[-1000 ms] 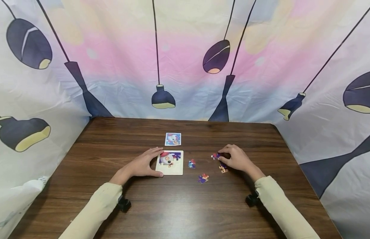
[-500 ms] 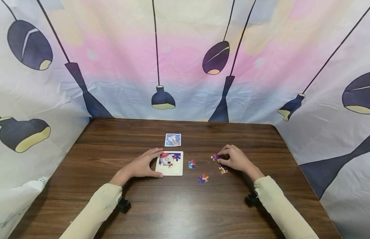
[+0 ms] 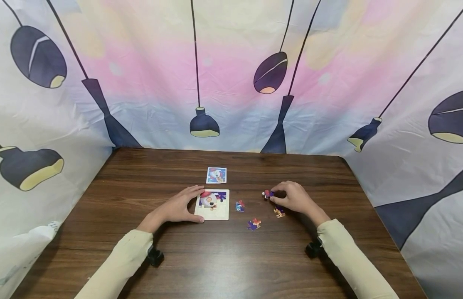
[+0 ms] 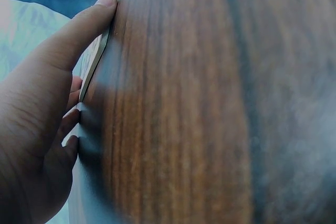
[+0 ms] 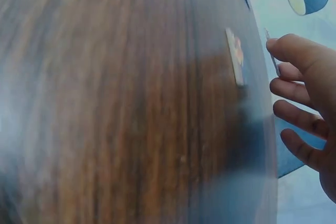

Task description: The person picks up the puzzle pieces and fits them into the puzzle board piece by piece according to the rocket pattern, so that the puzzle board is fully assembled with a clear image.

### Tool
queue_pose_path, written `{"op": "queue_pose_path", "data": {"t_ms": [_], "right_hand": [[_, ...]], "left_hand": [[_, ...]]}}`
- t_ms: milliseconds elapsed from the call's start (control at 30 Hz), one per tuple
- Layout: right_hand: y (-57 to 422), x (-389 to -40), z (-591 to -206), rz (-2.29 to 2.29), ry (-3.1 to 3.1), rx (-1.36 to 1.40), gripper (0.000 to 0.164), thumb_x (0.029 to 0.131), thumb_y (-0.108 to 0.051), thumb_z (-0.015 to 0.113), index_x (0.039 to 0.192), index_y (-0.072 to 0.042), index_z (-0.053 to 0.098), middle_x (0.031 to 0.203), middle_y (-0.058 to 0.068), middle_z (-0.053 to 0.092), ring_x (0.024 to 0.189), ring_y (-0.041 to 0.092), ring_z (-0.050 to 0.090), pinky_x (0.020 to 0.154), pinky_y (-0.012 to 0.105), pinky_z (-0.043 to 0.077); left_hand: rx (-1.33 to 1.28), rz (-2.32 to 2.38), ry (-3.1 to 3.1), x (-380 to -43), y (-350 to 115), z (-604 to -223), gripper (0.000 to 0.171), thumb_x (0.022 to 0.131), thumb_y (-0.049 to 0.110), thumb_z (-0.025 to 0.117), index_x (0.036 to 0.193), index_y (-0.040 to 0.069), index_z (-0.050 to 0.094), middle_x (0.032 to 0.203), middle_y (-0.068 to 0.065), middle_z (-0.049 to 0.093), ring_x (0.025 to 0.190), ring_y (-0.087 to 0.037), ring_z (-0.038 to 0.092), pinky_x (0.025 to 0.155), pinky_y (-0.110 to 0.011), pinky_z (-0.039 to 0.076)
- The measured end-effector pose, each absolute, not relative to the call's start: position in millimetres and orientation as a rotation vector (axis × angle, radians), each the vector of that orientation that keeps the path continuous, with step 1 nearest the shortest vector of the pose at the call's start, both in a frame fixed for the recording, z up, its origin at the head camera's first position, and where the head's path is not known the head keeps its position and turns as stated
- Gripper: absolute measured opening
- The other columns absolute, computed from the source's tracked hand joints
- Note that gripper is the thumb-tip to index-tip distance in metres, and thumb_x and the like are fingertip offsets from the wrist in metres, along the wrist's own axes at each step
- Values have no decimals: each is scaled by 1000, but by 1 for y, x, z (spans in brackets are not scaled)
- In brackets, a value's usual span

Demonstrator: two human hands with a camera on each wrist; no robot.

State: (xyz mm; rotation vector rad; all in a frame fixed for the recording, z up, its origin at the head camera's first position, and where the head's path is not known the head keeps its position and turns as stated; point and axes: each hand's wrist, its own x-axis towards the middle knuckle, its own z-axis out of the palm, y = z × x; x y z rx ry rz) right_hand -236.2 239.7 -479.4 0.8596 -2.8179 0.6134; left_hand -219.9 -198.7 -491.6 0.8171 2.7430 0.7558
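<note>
My left hand (image 3: 179, 204) spans the left side of a square puzzle board (image 3: 221, 214), fingertips at its upper left corner and thumb at the lower left. The board's pale tray is partly filled with a picture of a white animal in a red hat. In the left wrist view the thumb lies against the board's edge (image 4: 96, 62). My right hand (image 3: 294, 198) pinches a purple and red puzzle piece (image 3: 267, 194) between thumb and index finger; the right wrist view shows that piece edge-on, above the tabletop. Just below this hand lies an orange and purple piece (image 3: 279, 212), partly covered.
A blue and red puzzle piece (image 3: 240, 206) lies right of the board, and a purple and orange one (image 3: 254, 224) nearer the front. Behind the board is a small picture card (image 3: 216, 175). The brown wooden table (image 3: 231, 257) reaches back to a printed curtain (image 3: 231, 74).
My right hand has lifted the pinched puzzle piece slightly and shifted it a little to the left. The left hand and the board stay where they were.
</note>
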Motion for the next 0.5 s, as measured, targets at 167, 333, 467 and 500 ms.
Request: {"op": "queue_pose_path", "data": {"t_ms": [167,333,467,500], "right_hand": [[230,-231,-472,641,-2818,848,31,93,-36,77,113,-13,79,110,4,76,103,25,69,88,49,57],[216,-227,-467,642,-2782,871,30,92,-35,77,112,-13,79,109,3,76,101,23,68,86,47,57],[204,-225,-466,651,-2756,887,30,92,-36,77,112,-15,79,108,1,76,100,20,68,83,44,57],[201,-224,-466,655,-2750,891,30,92,-37,77,112,-15,80,108,1,76,100,20,68,83,44,58]], "left_hand": [[814,761,2746,-219,-199,-492,112,72,73,79,158,12,40,165,-11,32,153,-40,24,117,-64,28],[811,759,2744,-220,-198,-491,111,73,71,80,158,11,40,165,-12,31,153,-42,24,117,-65,27],[813,755,2744,-220,-198,-490,111,73,71,80,158,11,40,165,-12,31,153,-41,24,117,-65,27],[812,755,2744,-219,-198,-490,111,73,71,80,158,12,40,165,-12,31,153,-41,24,117,-65,27]]}}
